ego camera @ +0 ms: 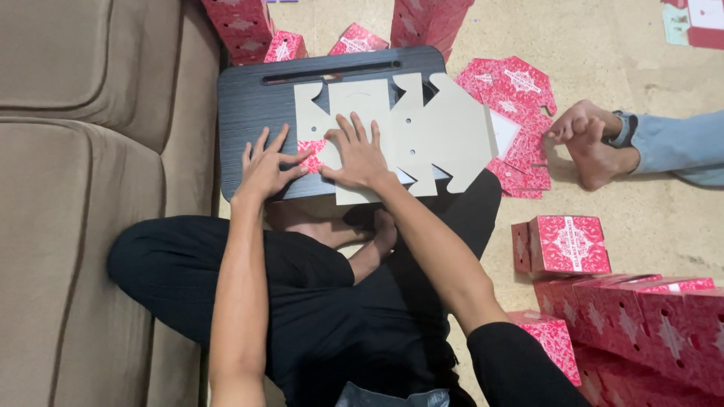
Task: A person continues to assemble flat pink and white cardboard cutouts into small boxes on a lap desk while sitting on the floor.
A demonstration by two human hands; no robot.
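Observation:
A flat, unfolded cardboard box blank [422, 128] lies grey side up on a small dark lap table [249, 105]. My left hand [268, 166] presses a folded-over flap at the blank's left end, where the red patterned side [311, 145] shows. My right hand [360, 154] lies flat with fingers spread on the blank's middle panel, right beside the left hand. Neither hand grips anything; both press down on the cardboard.
A brown sofa [83, 151] runs along the left. A stack of flat red blanks [516, 98] lies right of the table. Folded red boxes [569, 245] and a row of them [648, 316] sit at right; more stand behind the table [249, 30]. Another person's bare feet [592, 143] rest on the floor.

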